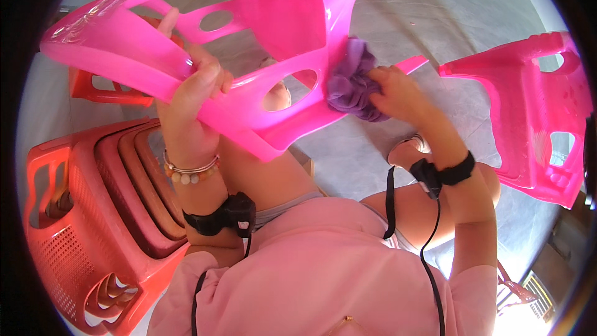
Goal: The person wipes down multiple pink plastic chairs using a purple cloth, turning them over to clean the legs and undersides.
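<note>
A bright pink plastic chair (280, 4) is tilted over my lap, its legs and a side with an oval hole facing me. My left hand (200, 74) grips its edge on the left, with the thumb and fingers wrapped around the plastic. In my right hand (396, 93) is a bunched purple cloth (357, 81), pressed against the chair near the base of a leg. The cloth hides that part of the surface.
A stack of red and orange plastic chairs (107, 186) stands at my left. Another pink plastic chair (517, 107) lies on the grey tiled floor (396, 18) at my right. Behind my left hand is an orange-red plastic piece (109, 91). Black cables run from both forearms.
</note>
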A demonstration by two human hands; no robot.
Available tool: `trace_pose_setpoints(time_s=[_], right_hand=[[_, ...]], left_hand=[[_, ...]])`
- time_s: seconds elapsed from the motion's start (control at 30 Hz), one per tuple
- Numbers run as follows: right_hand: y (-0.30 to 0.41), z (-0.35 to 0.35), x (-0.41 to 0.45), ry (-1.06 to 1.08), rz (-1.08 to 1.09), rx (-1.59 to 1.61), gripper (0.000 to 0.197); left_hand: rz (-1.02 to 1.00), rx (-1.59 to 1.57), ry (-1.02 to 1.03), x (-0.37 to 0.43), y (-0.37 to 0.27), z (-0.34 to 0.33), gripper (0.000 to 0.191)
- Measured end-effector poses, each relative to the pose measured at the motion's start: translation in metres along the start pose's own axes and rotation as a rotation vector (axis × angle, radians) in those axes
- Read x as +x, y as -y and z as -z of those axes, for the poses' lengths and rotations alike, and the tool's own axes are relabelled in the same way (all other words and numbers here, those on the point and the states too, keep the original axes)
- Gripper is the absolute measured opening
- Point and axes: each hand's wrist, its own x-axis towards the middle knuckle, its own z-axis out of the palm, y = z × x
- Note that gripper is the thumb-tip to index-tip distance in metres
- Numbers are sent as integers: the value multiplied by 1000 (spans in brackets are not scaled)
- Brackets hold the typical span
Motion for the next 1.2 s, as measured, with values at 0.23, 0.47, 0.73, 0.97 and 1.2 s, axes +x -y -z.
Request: trace_pose_setpoints(time_s=[0.23, 0.47, 0.73, 0.97, 1.2], right_hand=[[60, -41, 14, 195, 43, -310, 20], [137, -32, 19, 388, 226, 59, 23], [128, -10, 30, 175, 55, 1171, 42], [169, 55, 62, -52, 359, 1265, 29], [187, 106, 79, -300, 612, 975, 40]], left_hand=[[-92, -26, 13, -2, 2, 1, 71], [-103, 33, 73, -1, 7, -19, 83], [-86, 152, 165, -4, 5, -17, 110], [-42, 571, 266, -21, 12, 13, 99], [-211, 703, 328, -23, 4, -28, 59]])
